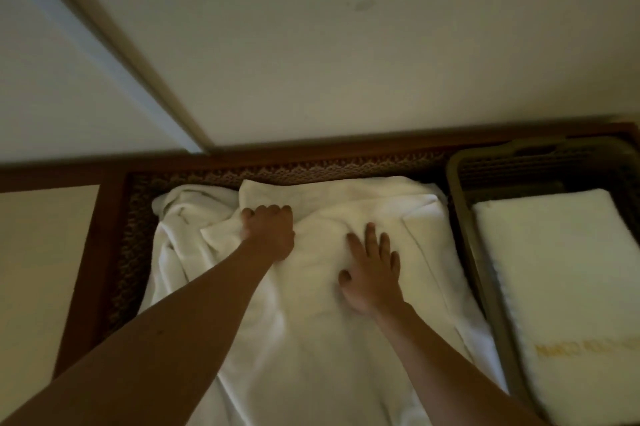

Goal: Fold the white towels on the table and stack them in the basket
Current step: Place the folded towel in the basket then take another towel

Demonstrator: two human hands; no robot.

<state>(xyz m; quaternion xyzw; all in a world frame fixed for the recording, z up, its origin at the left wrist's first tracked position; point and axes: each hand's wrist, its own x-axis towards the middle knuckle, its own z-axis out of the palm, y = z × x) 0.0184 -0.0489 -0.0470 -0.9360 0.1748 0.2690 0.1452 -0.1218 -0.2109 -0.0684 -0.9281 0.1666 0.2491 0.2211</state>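
On table [114,252], white towel [311,339] spread, rumpled at far end. Left hand [268,230] curled, gripping bunched fold near far edge. Right hand [372,273] flat, fingers spread, pressing cloth mid-towel. Basket [464,217] just right, folded towel [568,287] already inside. Towel looks soft, limp, light; likely sags unless pinched at corners or edge, not middle.
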